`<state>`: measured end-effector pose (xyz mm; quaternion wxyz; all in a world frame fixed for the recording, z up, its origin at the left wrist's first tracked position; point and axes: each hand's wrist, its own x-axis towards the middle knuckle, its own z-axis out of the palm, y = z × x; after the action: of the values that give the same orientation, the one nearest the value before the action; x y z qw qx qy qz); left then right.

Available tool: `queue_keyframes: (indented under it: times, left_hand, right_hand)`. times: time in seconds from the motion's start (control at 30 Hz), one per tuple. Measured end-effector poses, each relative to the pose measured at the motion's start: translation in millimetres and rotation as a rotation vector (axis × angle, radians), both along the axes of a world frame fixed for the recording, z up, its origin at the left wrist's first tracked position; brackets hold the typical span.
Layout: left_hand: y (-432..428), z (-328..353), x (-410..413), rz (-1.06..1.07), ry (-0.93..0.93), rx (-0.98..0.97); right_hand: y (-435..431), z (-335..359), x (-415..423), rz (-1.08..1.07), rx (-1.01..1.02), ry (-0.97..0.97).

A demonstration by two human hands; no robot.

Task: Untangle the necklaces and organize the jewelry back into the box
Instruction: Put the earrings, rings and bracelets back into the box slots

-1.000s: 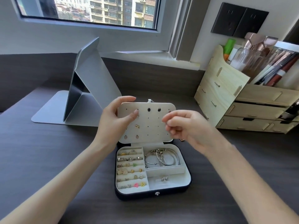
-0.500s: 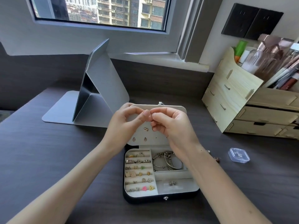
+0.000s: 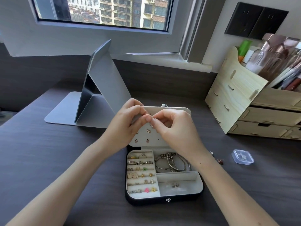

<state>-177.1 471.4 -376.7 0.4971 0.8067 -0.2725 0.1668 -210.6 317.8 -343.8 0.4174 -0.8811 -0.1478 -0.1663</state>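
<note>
An open black jewelry box (image 3: 163, 199) with a cream lining sits on the dark desk. Its left side holds rows of rings and earrings (image 3: 141, 174). Silver bangles (image 3: 172, 162) fill the upper right compartment, and small studs (image 3: 174, 185) lie in the lower right one. The upright earring panel (image 3: 151, 137) carries a few studs. In front of this panel, my left hand (image 3: 126, 123) and my right hand (image 3: 175, 128) meet fingertip to fingertip and pinch a tiny earring (image 3: 151, 124) between them.
A grey folding mirror stand (image 3: 97, 98) stands behind left of the box. A wooden drawer organizer (image 3: 244, 103) with cosmetics is at the right. A small clear plastic case (image 3: 242, 156) and two loose small jewelry pieces (image 3: 219, 161) lie right of the box.
My right hand moved left to meet my left hand at the earring panel, and both now pinch the small earring. The camera view shifted, revealing the clear case.
</note>
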Motion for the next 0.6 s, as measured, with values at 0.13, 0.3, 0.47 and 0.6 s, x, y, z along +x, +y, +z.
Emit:
queue_keyframes:
  times: [0.13,0.3,0.47,0.6]
  left_hand:
    - [5.0,0.3,0.6,-0.084,0.035,0.037]
    - [6.2,1.0,-2.9,-0.109,0.031,-0.023]
    - [7.8,2.3,-4.3,-0.083,0.001,0.024]
    - [7.9,1.5,-3.3,-0.075,-0.009,0.045]
  right_hand:
    - [1.1,0.6,-3.6,0.033,0.262,0.127]
    - [4.4,-4.7,-6.6,0.025,0.464,0.210]
    - [4.8,-4.0,-7.0,-0.067,0.087,-0.124]
    - [6.3,-4.4,-5.1,-0.062,-0.043,-0.142]
